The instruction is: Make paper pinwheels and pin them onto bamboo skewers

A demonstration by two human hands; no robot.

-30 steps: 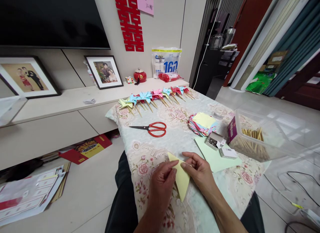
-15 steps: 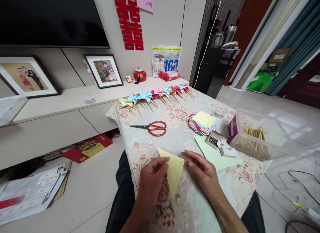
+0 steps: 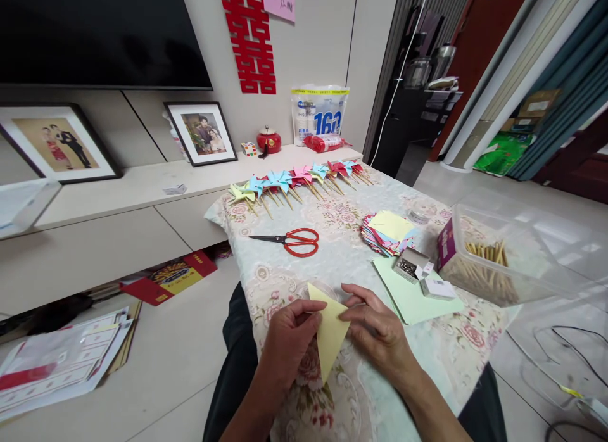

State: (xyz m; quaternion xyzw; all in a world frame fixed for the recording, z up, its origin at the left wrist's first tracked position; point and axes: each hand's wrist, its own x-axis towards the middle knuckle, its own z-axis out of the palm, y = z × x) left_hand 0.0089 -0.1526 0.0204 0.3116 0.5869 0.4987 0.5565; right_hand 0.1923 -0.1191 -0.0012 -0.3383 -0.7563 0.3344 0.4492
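Both hands work at the near edge of the table [image 3: 342, 252]. The left hand [image 3: 289, 347] pinches the left side of a folded yellow paper triangle [image 3: 329, 331], and the right hand [image 3: 377, 328] pinches its upper right corner; the point hangs down toward the person. Beyond the paper lies a bare stretch of floral cloth up to the red scissors [image 3: 292, 241]. A green sheet [image 3: 413, 296] sits just right of the right hand, carrying a small pin box [image 3: 412, 265]. Pinwheels [image 3: 294, 179] line the far edge.
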